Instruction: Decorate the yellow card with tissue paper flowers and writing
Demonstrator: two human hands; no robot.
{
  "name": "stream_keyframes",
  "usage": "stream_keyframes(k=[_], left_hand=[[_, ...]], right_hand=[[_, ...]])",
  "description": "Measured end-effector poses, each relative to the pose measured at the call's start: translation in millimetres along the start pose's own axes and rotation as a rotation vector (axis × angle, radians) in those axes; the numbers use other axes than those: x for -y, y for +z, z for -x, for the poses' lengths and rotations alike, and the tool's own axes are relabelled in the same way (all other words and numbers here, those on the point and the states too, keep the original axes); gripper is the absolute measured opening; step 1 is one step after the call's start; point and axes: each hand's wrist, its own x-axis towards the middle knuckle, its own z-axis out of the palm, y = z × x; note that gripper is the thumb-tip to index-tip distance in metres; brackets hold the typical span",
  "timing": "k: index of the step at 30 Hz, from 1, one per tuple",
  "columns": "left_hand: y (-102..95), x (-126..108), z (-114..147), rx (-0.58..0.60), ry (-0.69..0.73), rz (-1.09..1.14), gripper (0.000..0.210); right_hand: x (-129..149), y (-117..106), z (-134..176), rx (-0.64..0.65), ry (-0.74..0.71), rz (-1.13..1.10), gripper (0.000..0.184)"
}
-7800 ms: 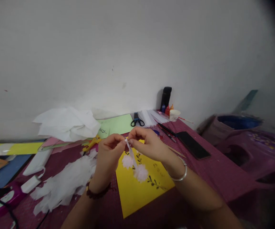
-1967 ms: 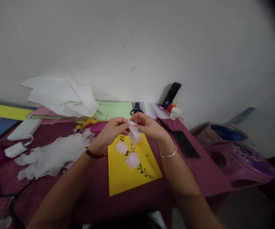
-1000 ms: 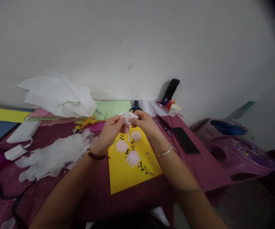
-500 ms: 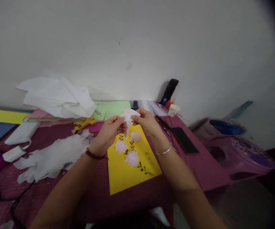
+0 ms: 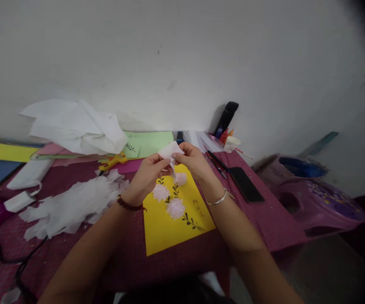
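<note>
Between my two hands is a small piece of thin white tissue paper (image 5: 171, 150), pinched and partly folded. My left hand (image 5: 149, 175) grips its left side between thumb and fingers. The fingers of my right hand (image 5: 192, 161) are closed on its right side, close to the left thumb. Below lies a yellow sheet (image 5: 161, 236) with painted dark leaf sprigs and three pale pink paper flowers; one flower (image 5: 175, 208) sits in the middle. Left of my left forearm spreads a heap of torn white tissue pieces (image 5: 71, 207).
A yellow glue gun (image 5: 113, 162) lies behind the tissue heap, near a crumpled white sheet (image 5: 77, 126). To the right are a black phone (image 5: 246, 184), pens (image 5: 217, 161), paint bottles (image 5: 224, 135) and a white cup (image 5: 232, 143). A purple stool (image 5: 318, 207) stands beyond the table edge.
The tissue piece has changed shape: its hanging point is shorter and its upper part now tilts up to the left. My hands have drawn slightly closer together, still gripping it.
</note>
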Motion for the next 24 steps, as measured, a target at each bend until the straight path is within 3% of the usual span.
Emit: stream_keyframes(k=[12, 17, 20, 24], left_hand=[[-0.5, -2.0, -0.2, -0.019, -0.021, 0.017, 0.005], [0.4, -2.2, 0.4, 0.035, -0.012, 0.041, 0.012], [2.6, -2.2, 2.9, 0.015, 0.088, -0.141, 0.021], [2.7, 3.7, 5.0, -0.144, 0.374, -0.659, 0.032]], right_hand=[[0.8, 0.5, 1.3, -0.001, -0.006, 0.022, 0.018], [-1.4, -0.6, -0.6, 0.005, 0.002, -0.042, 0.02], [-1.2, -0.9, -1.1, -0.03, 0.047, -0.11, 0.021], [0.4, -1.3, -0.9, -0.105, 0.068, -0.191, 0.023]])
